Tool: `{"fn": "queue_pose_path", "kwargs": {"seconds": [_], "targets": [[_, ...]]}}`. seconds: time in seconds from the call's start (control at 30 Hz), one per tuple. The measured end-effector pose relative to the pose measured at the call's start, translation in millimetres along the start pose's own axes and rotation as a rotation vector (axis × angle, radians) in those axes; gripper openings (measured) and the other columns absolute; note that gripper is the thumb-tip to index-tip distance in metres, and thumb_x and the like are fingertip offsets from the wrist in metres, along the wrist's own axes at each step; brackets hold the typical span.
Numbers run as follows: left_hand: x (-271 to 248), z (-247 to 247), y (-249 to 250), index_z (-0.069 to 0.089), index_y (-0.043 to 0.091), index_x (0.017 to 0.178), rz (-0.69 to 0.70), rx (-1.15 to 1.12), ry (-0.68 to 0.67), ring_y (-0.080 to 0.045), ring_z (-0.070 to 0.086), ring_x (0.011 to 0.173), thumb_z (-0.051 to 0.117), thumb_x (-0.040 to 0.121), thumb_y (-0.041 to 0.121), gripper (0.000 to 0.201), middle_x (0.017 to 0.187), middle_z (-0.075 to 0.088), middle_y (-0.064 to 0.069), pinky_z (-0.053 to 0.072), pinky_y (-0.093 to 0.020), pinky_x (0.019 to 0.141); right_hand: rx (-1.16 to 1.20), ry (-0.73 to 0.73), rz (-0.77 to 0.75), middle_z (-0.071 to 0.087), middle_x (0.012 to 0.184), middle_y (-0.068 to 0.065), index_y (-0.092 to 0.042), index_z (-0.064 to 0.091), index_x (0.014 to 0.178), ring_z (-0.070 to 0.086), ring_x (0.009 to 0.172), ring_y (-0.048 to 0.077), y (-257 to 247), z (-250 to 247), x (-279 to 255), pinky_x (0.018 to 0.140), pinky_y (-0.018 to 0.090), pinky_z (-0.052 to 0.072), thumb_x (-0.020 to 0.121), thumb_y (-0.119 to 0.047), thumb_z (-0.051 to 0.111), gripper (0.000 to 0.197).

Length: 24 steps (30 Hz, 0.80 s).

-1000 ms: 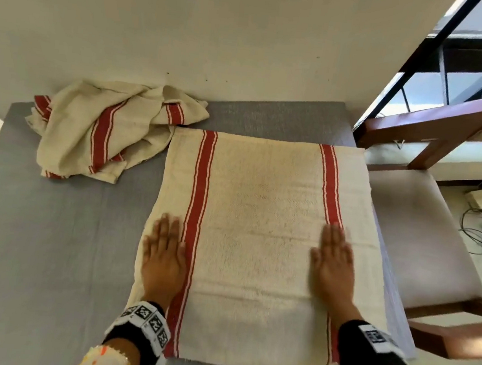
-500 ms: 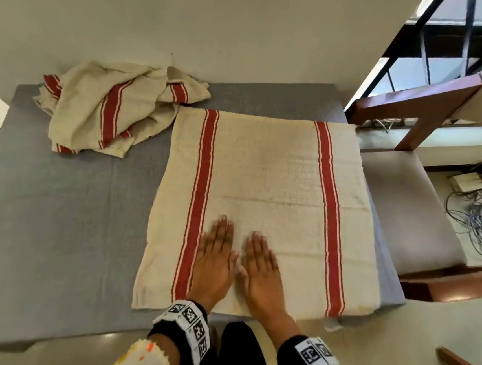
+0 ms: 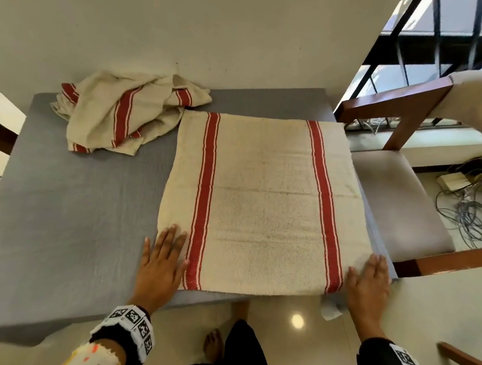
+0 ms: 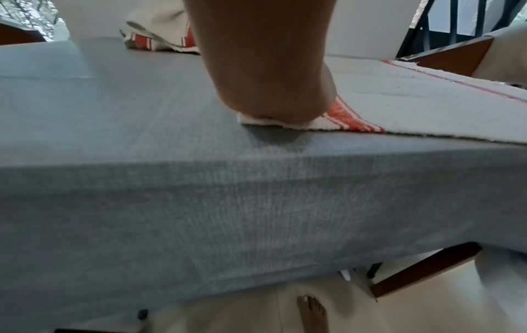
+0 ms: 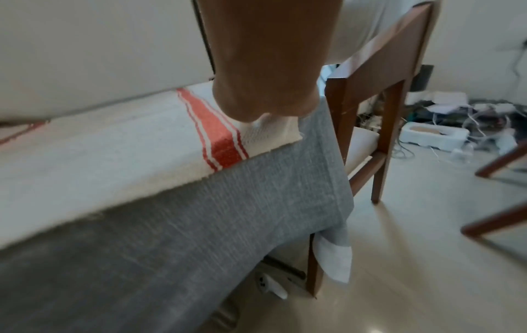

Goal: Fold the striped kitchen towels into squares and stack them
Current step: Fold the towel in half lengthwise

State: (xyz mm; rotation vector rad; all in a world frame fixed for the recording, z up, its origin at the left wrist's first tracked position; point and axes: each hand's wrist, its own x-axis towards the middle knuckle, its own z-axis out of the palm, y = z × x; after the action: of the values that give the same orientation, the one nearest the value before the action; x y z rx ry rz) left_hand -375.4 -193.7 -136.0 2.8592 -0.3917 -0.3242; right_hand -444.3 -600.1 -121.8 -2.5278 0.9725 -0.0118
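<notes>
A cream towel (image 3: 261, 207) with two red stripes lies spread flat on the grey-covered table (image 3: 63, 209). My left hand (image 3: 163, 260) lies flat on the towel's near left corner, fingers straight. My right hand (image 3: 367, 280) lies flat on the near right corner, at the table's corner. The wrist views show each palm (image 4: 268, 99) (image 5: 268, 99) pressing a corner of the towel (image 4: 427, 99) (image 5: 114, 144) down; the fingers are hidden there. A second striped towel (image 3: 123, 112) sits crumpled at the table's far left.
A wooden chair (image 3: 402, 203) with a pale seat stands close against the table's right side. Cables and a white box (image 3: 473, 204) lie on the floor beyond it. The wall runs behind the table. My bare foot (image 3: 213, 347) shows below the near edge.
Both hands slid apart from the middle of the towel's near edge out to its near corners. A second ago they rested farther up, near the stripes.
</notes>
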Motion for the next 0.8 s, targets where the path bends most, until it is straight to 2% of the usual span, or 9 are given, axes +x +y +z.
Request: {"fn": "queue_pose_path", "kwargs": {"seconds": [0.1,0.17,0.23,0.3,0.37,0.53,0.63,0.7,0.8], "targets": [[-11.2,-4.6,-8.0,0.027,0.020,0.143,0.185,-0.036,-0.026,-0.016,0.017,0.140,0.024,0.088,0.063,0.070,0.151,0.026,-0.001,0.005,-0.040,0.115,0.343,0.175,0.259,0.024,0.146,0.028,-0.002,0.022,0.141,0.022,0.135,0.040,-16.0,-4.1,-12.4,0.109,0.051,0.022,0.085,-0.016,0.060,0.069],[-17.1,-7.4,-14.4,0.037,0.024,0.136,0.250,-0.071,-0.009,-0.014,0.027,0.134,0.037,0.082,0.066,0.068,0.144,0.039,0.000,0.012,-0.034,0.113,0.528,0.188,0.407,0.019,0.147,0.026,-0.003,0.017,0.143,0.020,0.136,0.039,-24.1,-5.2,-19.7,0.111,0.048,0.020,0.082,-0.006,0.064,0.077],[-20.1,-9.1,-20.5,0.047,0.026,0.123,0.249,-0.111,0.044,-0.013,0.037,0.124,0.049,0.075,0.062,0.060,0.133,0.050,-0.001,0.024,-0.032,0.107,0.682,0.219,0.525,0.021,0.146,0.024,-0.006,0.017,0.143,0.027,0.133,0.039,-28.0,-4.2,-20.3,0.109,0.046,0.026,0.080,-0.002,0.064,0.078],[-24.6,-11.1,-25.2,0.053,0.027,0.112,0.240,-0.124,0.100,-0.012,0.040,0.116,0.053,0.073,0.053,0.048,0.123,0.055,-0.001,0.037,-0.036,0.101,0.788,0.226,0.635,0.032,0.142,0.023,-0.006,0.024,0.139,0.039,0.127,0.037,-29.3,-4.2,-17.8,0.105,0.043,0.033,0.080,-0.001,0.064,0.071],[-28.8,-11.5,-28.2,0.054,0.028,0.108,0.242,-0.126,0.137,-0.011,0.040,0.113,0.051,0.071,0.041,0.040,0.118,0.057,-0.001,0.041,-0.037,0.095,0.830,0.152,0.719,0.043,0.137,0.023,-0.001,0.033,0.134,0.045,0.123,0.037,-29.2,-7.5,-15.1,0.103,0.041,0.036,0.081,-0.004,0.064,0.062],[-30.1,-5.5,-25.9,0.054,0.021,0.102,0.236,-0.142,0.162,-0.012,0.041,0.102,0.050,0.066,0.018,0.037,0.107,0.056,-0.003,0.042,-0.030,0.089,0.809,0.002,0.781,0.052,0.128,0.023,0.004,0.047,0.125,0.050,0.116,0.039,-21.8,-21.0,-19.5,0.098,0.043,0.040,0.085,-0.010,0.061,0.045],[-25.9,-4.1,-12.4,0.058,0.014,0.090,0.163,-0.212,0.168,-0.012,0.044,0.088,0.062,0.057,-0.005,0.038,0.091,0.060,-0.006,0.051,-0.029,0.071,0.766,0.037,0.773,0.057,0.119,0.024,0.003,0.054,0.116,0.056,0.094,0.033,-14.7,-25.4,-24.2,0.086,0.041,0.046,0.084,-0.011,0.060,0.036],[-27.5,-9.3,-0.4,0.056,0.019,0.085,0.167,-0.196,0.117,-0.013,0.056,0.073,0.061,0.059,0.001,0.032,0.079,0.062,-0.001,0.050,-0.023,0.057,0.746,0.106,0.776,0.060,0.113,0.020,0.003,0.055,0.113,0.054,0.088,0.031,-12.1,-30.8,-28.3,0.080,0.039,0.045,0.083,-0.015,0.058,0.035],[-33.0,-19.8,11.5,0.044,0.030,0.085,0.209,-0.142,0.048,-0.010,0.058,0.051,0.041,0.070,0.024,0.017,0.067,0.064,0.006,0.043,-0.018,0.045,0.726,0.227,0.766,0.057,0.118,0.023,0.003,0.052,0.119,0.056,0.103,0.040,-13.2,-44.3,-30.6,0.084,0.042,0.045,0.086,-0.016,0.052,0.039]]}}
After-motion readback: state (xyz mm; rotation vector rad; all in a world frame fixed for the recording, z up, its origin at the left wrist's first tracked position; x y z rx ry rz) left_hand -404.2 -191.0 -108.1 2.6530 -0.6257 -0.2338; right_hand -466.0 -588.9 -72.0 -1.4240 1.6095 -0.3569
